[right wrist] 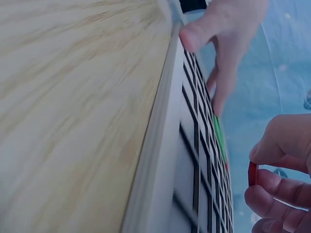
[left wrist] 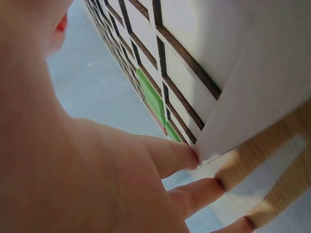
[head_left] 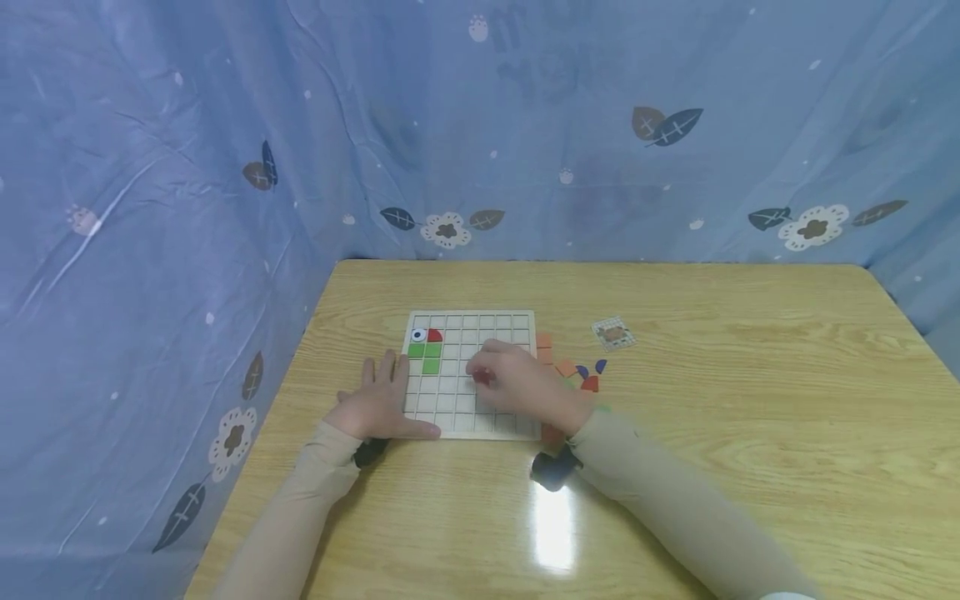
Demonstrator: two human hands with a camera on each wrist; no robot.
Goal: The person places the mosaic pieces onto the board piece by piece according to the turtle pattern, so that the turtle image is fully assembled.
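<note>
Sleeves (head_left: 667, 492) lead to a spread left hand (head_left: 378, 408) at the board (head_left: 457, 403) and a right hand (head_left: 525, 385) pinching, above it, a red piece (right wrist: 252, 174), probably light, stiff, best held by its edges.

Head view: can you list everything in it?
Table: one, wood-toned, centre
Cloth: count unclear, blue, behind table
Board: one, white, on table
Green squares: three, green, board's left
Eye piece: one, white, dark-centred, board's upper left
Red wedge: one, red, beside eye piece
Loose pieces: several, orange, blue, red, green, right of board
Card: one, pale, right of board
Held piece: one, red, in right hand
Left hand: one, board's left edge
Right hand: one, above board
Sleeves: two, beige, foreground
Wristgear: two, black, near hands
</note>
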